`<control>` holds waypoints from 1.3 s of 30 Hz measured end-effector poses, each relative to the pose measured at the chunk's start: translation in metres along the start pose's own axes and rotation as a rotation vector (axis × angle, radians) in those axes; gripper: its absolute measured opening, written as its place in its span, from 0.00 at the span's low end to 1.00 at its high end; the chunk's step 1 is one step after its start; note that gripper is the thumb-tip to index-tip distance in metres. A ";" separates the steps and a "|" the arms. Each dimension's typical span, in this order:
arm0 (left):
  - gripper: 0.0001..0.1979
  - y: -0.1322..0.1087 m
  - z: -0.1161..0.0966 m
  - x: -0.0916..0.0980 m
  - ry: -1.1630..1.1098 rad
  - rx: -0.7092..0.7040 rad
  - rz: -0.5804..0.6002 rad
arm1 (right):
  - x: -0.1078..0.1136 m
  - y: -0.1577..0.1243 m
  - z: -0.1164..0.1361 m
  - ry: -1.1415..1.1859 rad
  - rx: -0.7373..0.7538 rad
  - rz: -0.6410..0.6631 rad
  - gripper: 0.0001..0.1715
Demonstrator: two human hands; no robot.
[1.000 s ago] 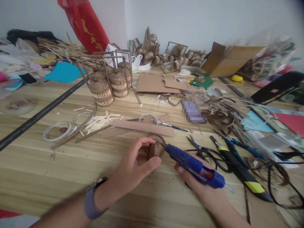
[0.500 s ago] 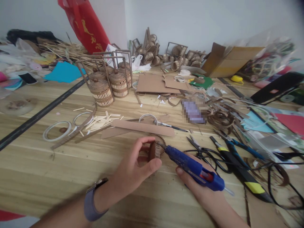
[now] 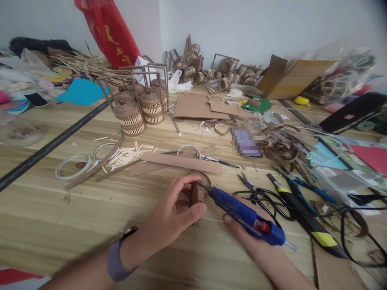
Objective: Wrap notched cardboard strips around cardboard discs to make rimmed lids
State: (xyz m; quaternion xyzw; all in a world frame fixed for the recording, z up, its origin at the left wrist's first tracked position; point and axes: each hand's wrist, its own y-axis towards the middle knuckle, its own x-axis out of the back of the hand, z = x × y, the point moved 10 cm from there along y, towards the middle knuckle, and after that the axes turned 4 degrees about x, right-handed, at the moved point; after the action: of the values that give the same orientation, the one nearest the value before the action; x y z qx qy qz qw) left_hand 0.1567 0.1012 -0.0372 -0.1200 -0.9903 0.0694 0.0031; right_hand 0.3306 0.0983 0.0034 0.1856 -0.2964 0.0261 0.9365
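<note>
Near the middle of the table, my left hand (image 3: 178, 213) grips a small round brown piece (image 3: 197, 195) on edge between thumb and fingers. My right hand (image 3: 254, 241) is wrapped round a blue glue gun (image 3: 242, 211), whose metal tip touches or nearly touches the upper edge of the piece. Behind the piece lies a brown ring with a notched rim (image 3: 207, 181), partly hidden. Just beyond my hands rests a flat brown cardboard strip (image 3: 181, 162), with a pile of short pale sticks (image 3: 128, 155) to its left.
Several lidded woven baskets (image 3: 128, 117) with tall handles stand at the back left. White tape rings (image 3: 72, 166) lie at the left. Scissors (image 3: 248, 182), blue-handled pliers (image 3: 314, 189), black cables and a black-yellow tool (image 3: 305, 221) lie on the right. An open cardboard box (image 3: 294, 78) stands behind.
The glue gun's tip has shifted slightly left and up along the piece's edge, and the gun's back end has dipped a little. My left hand has barely moved.
</note>
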 end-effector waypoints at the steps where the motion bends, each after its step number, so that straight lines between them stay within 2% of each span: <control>1: 0.25 0.000 0.000 0.000 -0.004 -0.002 0.002 | -0.001 0.000 0.000 0.004 0.003 0.007 0.18; 7: 0.25 0.001 -0.002 -0.002 -0.024 0.005 0.012 | -0.003 0.002 0.003 0.020 0.026 0.043 0.18; 17: 0.27 -0.001 0.004 -0.005 -0.112 0.070 0.056 | -0.002 0.001 0.003 0.018 0.036 0.039 0.16; 30: 0.27 -0.001 0.002 -0.006 -0.108 0.052 0.056 | -0.002 0.000 0.005 -0.001 0.055 0.033 0.16; 39: 0.27 -0.002 0.003 -0.009 -0.204 0.086 0.079 | -0.001 -0.002 0.008 -0.036 0.078 0.022 0.17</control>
State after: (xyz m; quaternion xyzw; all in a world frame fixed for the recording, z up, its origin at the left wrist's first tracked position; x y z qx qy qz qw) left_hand 0.1651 0.0968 -0.0401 -0.1509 -0.9761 0.1236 -0.0954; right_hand 0.3257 0.0938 0.0084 0.2192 -0.3138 0.0448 0.9228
